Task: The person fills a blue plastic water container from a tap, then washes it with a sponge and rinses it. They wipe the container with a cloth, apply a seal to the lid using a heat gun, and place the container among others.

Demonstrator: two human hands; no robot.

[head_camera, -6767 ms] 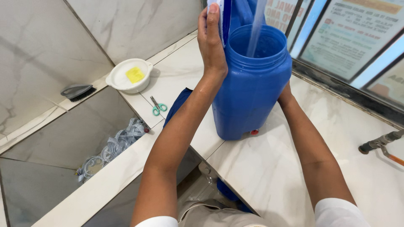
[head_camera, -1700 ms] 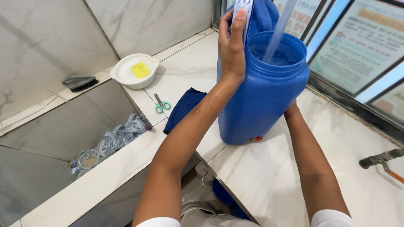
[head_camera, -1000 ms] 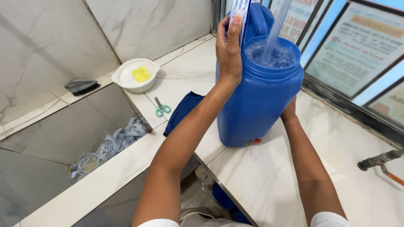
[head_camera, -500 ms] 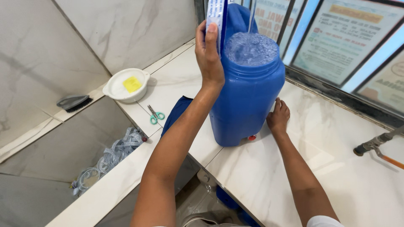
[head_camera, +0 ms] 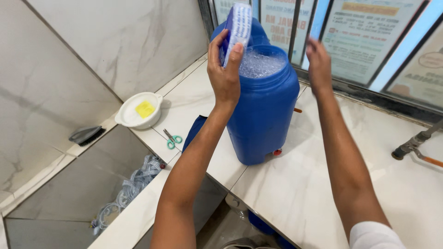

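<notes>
A tall blue plastic barrel (head_camera: 263, 115) stands on the white marble counter (head_camera: 295, 193), filled to its open mouth with white foam (head_camera: 259, 63). My left hand (head_camera: 224, 74) is raised beside the barrel's rim and grips a blue-and-white packet (head_camera: 237, 27), held upright over the opening. My right hand (head_camera: 318, 62) is lifted behind the barrel on its right, fingers loosely apart, blurred and holding nothing. No water stream shows above the foam.
A white bowl with a yellow sponge (head_camera: 140, 110) sits at the counter's left. Green-handled scissors (head_camera: 172, 139) and a dark blue cloth (head_camera: 194, 131) lie beside the barrel. A grey brush (head_camera: 85, 135) rests on a ledge, tangled clear tubing (head_camera: 131, 184) in the sunken basin, a tap (head_camera: 415, 143) at right.
The stream of water into the barrel has stopped and foam now reaches the rim. My right hand has left the barrel's base and risen behind it. The left hand still holds the packet.
</notes>
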